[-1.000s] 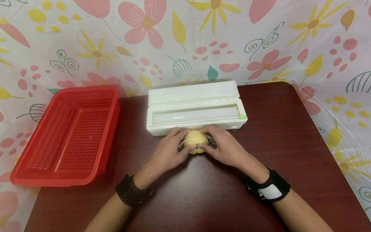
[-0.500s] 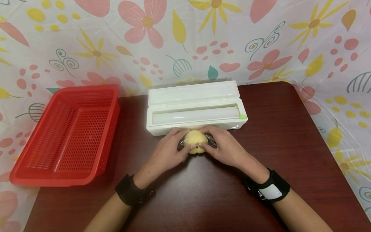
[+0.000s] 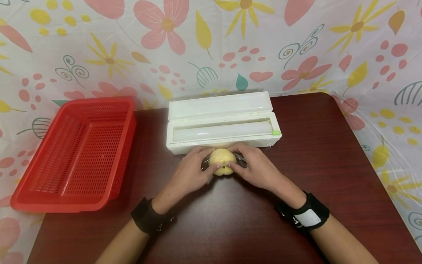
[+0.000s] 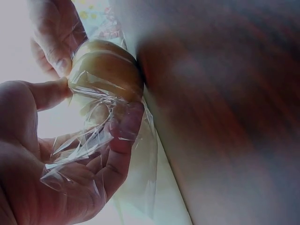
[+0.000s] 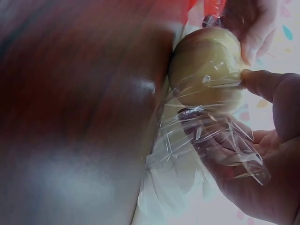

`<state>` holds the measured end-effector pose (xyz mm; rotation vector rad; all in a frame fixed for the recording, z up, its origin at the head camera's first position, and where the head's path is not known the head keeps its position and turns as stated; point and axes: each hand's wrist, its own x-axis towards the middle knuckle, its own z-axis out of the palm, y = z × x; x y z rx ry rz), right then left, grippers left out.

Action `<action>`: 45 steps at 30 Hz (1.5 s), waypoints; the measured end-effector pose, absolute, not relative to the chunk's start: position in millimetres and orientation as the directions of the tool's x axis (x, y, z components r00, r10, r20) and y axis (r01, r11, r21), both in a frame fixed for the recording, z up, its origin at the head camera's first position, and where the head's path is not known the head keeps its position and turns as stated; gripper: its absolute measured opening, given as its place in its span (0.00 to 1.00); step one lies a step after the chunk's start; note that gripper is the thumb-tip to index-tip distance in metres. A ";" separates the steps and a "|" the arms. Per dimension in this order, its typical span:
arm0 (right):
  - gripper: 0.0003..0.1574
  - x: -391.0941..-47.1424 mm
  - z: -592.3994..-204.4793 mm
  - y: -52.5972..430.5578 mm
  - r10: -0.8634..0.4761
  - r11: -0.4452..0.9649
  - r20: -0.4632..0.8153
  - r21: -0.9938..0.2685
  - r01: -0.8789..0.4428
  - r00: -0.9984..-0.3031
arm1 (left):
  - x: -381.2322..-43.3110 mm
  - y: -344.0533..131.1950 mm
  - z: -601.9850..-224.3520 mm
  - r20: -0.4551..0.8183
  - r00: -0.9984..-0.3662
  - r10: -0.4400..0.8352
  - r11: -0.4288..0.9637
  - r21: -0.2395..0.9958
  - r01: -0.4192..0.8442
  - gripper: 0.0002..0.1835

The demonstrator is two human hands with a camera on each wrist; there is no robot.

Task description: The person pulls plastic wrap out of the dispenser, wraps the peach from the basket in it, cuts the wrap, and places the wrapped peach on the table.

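A round yellow apple sits just in front of the white cling film box, partly covered by clear cling film. My left hand holds its left side, thumb on the near face and fingers curled round the far side. From the right, my right hand grips it the same way, the two thumb tips close together. Crumpled film bunches between the left palm and the apple in the left wrist view. In the right wrist view, loose film also drapes over the right fingers.
The box lid stands raised at the back, and a film roll lies inside. A green slider sits at the box's right end. On the left stands a red perforated basket. The dark wooden table meets a floral curtain behind.
The hands and apple stay almost in place. Film beside the apple has shifted and folded slightly near the fingers, and its edge at the box's right front has moved a little.
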<state>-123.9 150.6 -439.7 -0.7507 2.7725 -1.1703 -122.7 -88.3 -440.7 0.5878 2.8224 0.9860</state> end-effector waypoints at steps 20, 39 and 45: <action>0.18 -124.3 -441.8 150.4 -0.438 0.587 0.125 -0.710 -0.389 -0.890 | -122.8 -88.4 -441.5 0.004 -0.922 0.386 0.716 0.629 0.302 0.26; 0.16 -125.4 -441.5 150.6 -0.433 0.574 0.127 -0.724 -0.382 -0.892 | -124.7 -87.3 -437.7 -0.044 -0.932 0.360 0.675 0.702 0.227 0.14; 0.16 -125.0 -442.1 150.3 -0.427 0.571 0.128 -0.730 -0.376 -0.895 | -125.1 -87.8 -437.0 -0.091 -0.925 0.370 0.652 0.734 0.189 0.16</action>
